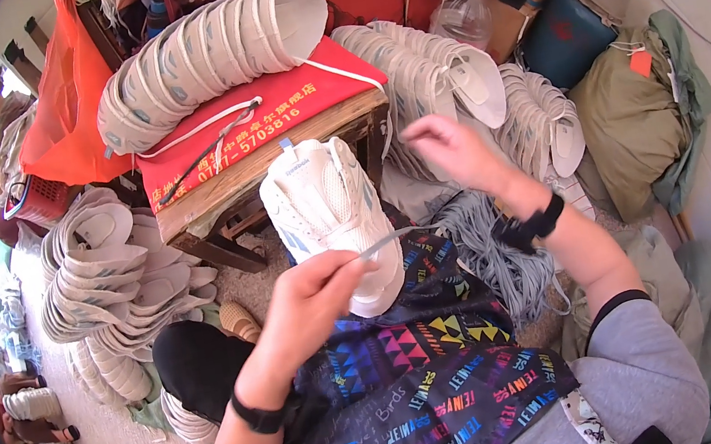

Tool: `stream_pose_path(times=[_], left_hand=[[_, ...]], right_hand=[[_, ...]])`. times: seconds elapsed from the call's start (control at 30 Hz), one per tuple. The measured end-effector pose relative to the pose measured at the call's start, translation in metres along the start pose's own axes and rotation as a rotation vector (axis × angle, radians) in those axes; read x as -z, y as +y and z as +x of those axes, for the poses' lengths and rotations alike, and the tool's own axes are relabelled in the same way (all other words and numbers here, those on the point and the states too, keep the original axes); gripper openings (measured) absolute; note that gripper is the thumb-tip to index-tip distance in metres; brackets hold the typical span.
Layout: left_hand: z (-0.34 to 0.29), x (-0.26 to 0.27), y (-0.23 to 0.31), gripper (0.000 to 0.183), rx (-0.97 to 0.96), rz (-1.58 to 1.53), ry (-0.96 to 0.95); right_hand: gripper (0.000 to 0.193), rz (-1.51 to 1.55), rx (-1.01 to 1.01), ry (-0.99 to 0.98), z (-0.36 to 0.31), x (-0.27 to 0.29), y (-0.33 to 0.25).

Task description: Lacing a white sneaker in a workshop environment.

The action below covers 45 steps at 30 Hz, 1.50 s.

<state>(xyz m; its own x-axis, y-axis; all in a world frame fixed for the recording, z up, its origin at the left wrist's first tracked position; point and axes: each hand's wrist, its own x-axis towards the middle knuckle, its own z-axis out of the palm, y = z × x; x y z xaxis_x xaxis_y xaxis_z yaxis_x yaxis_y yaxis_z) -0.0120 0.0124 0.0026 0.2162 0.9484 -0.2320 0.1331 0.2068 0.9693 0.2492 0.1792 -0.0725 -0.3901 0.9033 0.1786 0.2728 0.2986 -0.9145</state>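
Observation:
A cream-white sneaker upper (pixel 314 196) with pale blue-grey accents rests on my lap, its heel loop toward the bench and its toe toward me. My left hand (pixel 316 293) is closed in a pinch on a flat grey shoelace (pixel 395 235), beside the toe end. From there the lace runs right, toward a loose bundle of grey shoelaces (pixel 496 260) by my right thigh. Raised to the right of the upper, my right hand (pixel 461 154) has its fingers curled together. Whether anything is between those fingertips is too small to tell.
A wooden bench (pixel 199 233) ahead carries a red bag (pixel 334 86) and a row of nested uppers (pixel 200 65). More stacked uppers (pixel 103 271) lie on the floor at left, and others (pixel 443 69) behind the bundle. Green cloth sacks (pixel 645 111) stand at right.

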Motion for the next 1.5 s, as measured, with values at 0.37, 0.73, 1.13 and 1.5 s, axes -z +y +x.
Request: stream_pose_path(times=[0.37,0.73,1.13,1.5], left_hand=[[0.029,-0.011,-0.043,0.021,-0.175,0.117,0.231],[0.02,-0.017,-0.049,0.056,-0.283,0.307,0.526],[0.025,-0.019,-0.055,0.064,-0.332,0.39,0.526],[0.026,-0.011,-0.049,0.057,-0.387,0.444,0.488]], right_hand=[[0.018,0.106,-0.009,-0.44,-0.026,-0.068,-0.088],[0.011,-0.337,0.15,-0.262,-0.012,-0.071,-0.082],[0.012,-0.484,0.196,-0.126,-0.014,-0.092,-0.079],[0.012,-0.436,0.32,-0.226,-0.008,-0.089,-0.073]])
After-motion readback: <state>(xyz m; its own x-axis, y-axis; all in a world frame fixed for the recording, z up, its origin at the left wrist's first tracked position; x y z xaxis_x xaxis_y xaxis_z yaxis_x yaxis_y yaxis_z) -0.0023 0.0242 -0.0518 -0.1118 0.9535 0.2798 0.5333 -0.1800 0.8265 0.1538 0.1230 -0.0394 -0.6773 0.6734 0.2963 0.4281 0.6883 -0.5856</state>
